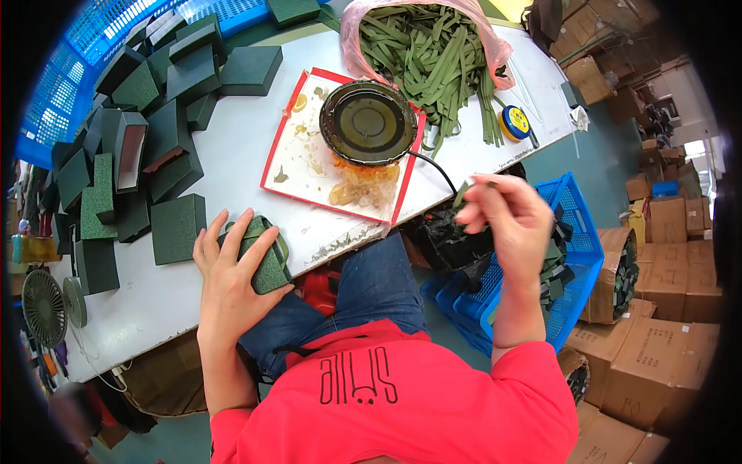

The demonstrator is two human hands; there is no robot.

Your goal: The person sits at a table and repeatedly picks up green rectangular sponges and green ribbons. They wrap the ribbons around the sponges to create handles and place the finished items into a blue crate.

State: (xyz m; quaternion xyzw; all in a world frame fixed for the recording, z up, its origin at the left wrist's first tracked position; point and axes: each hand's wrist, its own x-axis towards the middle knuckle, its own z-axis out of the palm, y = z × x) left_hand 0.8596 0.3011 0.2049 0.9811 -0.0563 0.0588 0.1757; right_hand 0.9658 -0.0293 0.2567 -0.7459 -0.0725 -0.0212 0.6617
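At the near edge of the table, my left hand is wrapped over a small dark green speckled box. A strap of green ribbon loops out along its side, partly under my fingers. My right hand is raised past the table edge, fingertips pinched together. A short bit of green ribbon shows at those fingertips, though most of it is hidden. Ahead of my hands, a round black hot pot with brownish liquid or residue sits on a red-rimmed white tray smeared with amber glue.
Many green boxes are piled at the left, before a blue crate. A pink bag of green ribbons stands at the back, near a blue-and-yellow tape roll. A black cord leaves the pot. Blue baskets stand at right.
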